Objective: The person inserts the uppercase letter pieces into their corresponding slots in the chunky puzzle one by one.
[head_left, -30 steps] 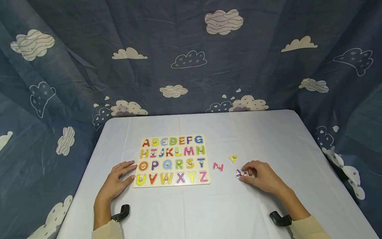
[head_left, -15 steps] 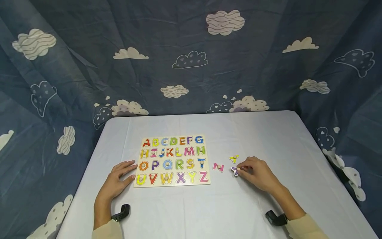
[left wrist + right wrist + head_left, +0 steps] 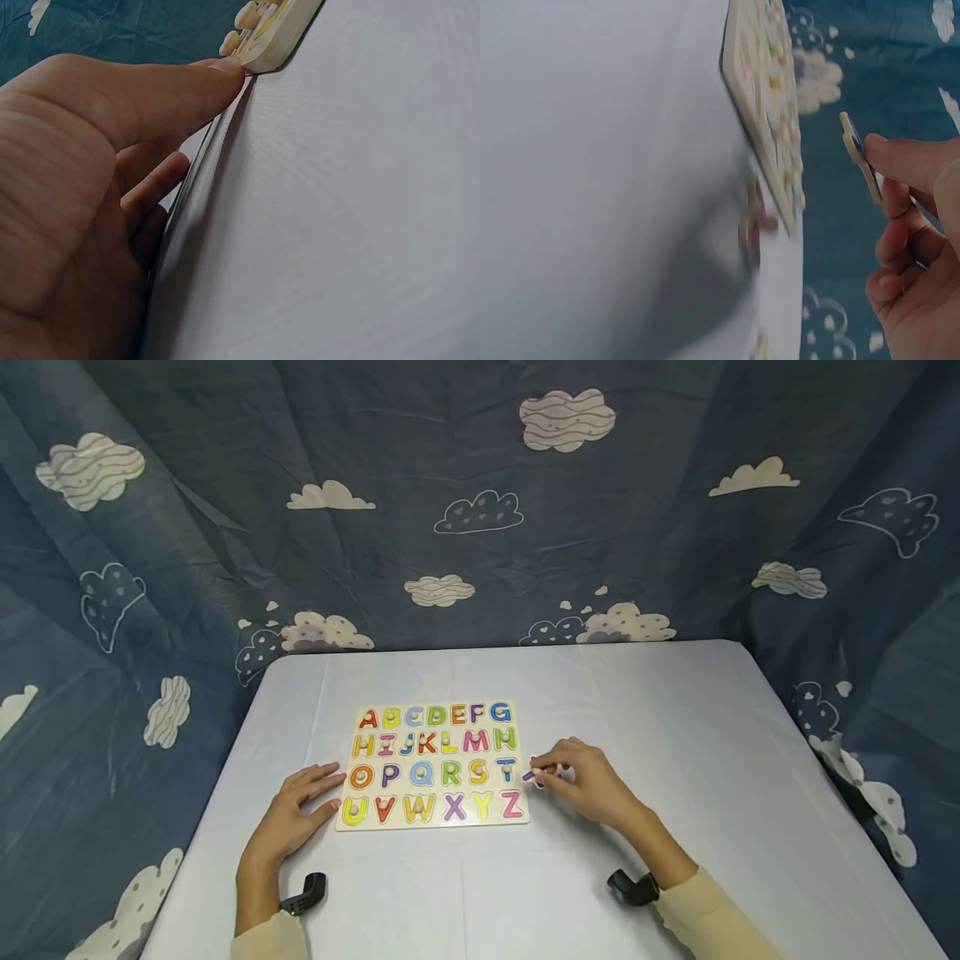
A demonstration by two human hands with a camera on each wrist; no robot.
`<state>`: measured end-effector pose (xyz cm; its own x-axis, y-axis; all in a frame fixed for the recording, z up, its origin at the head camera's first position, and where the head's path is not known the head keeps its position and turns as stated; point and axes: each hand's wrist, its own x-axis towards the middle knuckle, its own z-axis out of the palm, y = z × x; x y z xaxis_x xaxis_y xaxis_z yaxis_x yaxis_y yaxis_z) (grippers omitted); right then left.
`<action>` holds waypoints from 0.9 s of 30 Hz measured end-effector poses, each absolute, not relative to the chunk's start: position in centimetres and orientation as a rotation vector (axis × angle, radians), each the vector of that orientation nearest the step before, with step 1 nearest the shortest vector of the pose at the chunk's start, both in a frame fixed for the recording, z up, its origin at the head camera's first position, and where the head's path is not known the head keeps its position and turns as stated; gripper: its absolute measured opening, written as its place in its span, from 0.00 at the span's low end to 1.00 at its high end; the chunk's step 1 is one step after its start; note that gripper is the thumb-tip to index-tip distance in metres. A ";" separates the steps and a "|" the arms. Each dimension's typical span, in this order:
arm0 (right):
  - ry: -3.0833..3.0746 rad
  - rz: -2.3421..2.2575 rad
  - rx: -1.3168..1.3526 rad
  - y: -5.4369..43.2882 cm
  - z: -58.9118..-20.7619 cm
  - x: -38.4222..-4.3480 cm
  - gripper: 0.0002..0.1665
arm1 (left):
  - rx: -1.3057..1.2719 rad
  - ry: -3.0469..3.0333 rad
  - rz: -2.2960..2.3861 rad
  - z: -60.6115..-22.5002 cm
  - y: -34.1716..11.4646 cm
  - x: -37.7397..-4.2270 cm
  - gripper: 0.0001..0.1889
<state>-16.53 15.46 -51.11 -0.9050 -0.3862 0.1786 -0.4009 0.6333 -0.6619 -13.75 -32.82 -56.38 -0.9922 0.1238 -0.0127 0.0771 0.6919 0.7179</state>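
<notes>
Pinched between the thumb and fingers of my right hand (image 3: 581, 781) is a purple letter puzzle piece (image 3: 859, 150), X-shaped, raised off the table just right of the wooden alphabet board (image 3: 431, 818). My left hand (image 3: 296, 810) lies at the board's left edge with fingers extended, its thumb tip right at the board corner (image 3: 277, 52) in the left wrist view. Knobbed letters fill most of the board; X, Y and Z show as flat pictures. A pink zigzag letter piece (image 3: 751, 225) lies on the table below the right hand, mostly covered in the head view.
A white cloth (image 3: 465, 893) covers the table. At the bottom of the right wrist view, part of another pale piece (image 3: 761, 349) shows. A dark blue curtain (image 3: 375, 443) with clouds hangs behind the table. Both wrists wear black cameras.
My right hand has lifted the purple X piece off the table and carried it left to the board's right edge, over the pink and yellow pieces. The left hand has stayed put.
</notes>
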 end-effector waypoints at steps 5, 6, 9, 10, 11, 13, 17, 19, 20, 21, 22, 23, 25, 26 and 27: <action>-2.839 1.199 0.799 12.0 -51.6 -16.8 0.10 | 0.190 2.835 1.197 -56.6 -33.0 -13.8 0.25; -2.837 1.205 0.826 11.4 -51.7 -16.8 0.10 | 0.191 2.838 1.194 -56.7 -33.0 -13.8 0.25; -2.804 1.231 0.913 9.7 -52.2 -16.9 0.10 | 0.196 2.847 1.192 -56.7 -33.1 -13.8 0.24; -2.790 1.236 0.938 9.2 -52.4 -16.9 0.10 | 0.197 2.849 1.192 -56.7 -33.1 -13.8 0.24; -2.775 1.238 0.967 8.8 -52.5 -17.0 0.10 | 0.198 2.850 1.193 -56.7 -33.2 -13.9 0.24; -2.757 1.233 1.016 7.9 -52.8 -17.1 0.10 | 0.192 2.847 1.195 -56.7 -33.2 -13.9 0.25; -2.779 1.199 1.074 6.5 -53.4 -17.1 0.09 | 0.182 2.836 1.205 -56.6 -33.2 -13.8 0.24; -2.806 1.192 1.086 5.9 -53.6 -17.1 0.09 | 0.178 2.839 1.202 -56.5 -33.1 -13.7 0.24; -2.815 1.191 1.094 5.6 -53.8 -17.0 0.09 | 0.175 2.843 1.198 -56.5 -33.1 -13.7 0.24; -2.821 1.191 1.102 5.4 -53.9 -17.0 0.09 | 0.173 2.844 1.194 -56.5 -33.1 -13.7 0.24; -2.825 1.189 1.113 5.2 -54.1 -16.9 0.09 | 0.174 2.845 1.189 -56.6 -33.2 -13.7 0.24; -2.830 1.183 1.121 5.0 -54.3 -16.9 0.08 | 0.174 2.846 1.186 -56.6 -33.2 -13.8 0.24; -2.837 1.169 1.135 4.7 -54.5 -16.9 0.08 | 0.178 2.849 1.186 -56.6 -33.2 -13.8 0.24; -2.835 1.164 1.141 4.6 -54.5 -16.9 0.08 | 0.178 2.846 1.187 -56.6 -33.2 -13.8 0.24; -2.835 1.152 1.144 4.4 -54.5 -16.9 0.08 | 0.180 2.843 1.188 -56.6 -33.3 -13.9 0.24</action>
<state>-16.89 4.45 -54.54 -0.7477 -0.6496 0.1376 -0.5615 0.5079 -0.6532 -13.86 -33.26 -56.56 -0.9917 0.1282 -0.0054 0.0862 0.6970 0.7119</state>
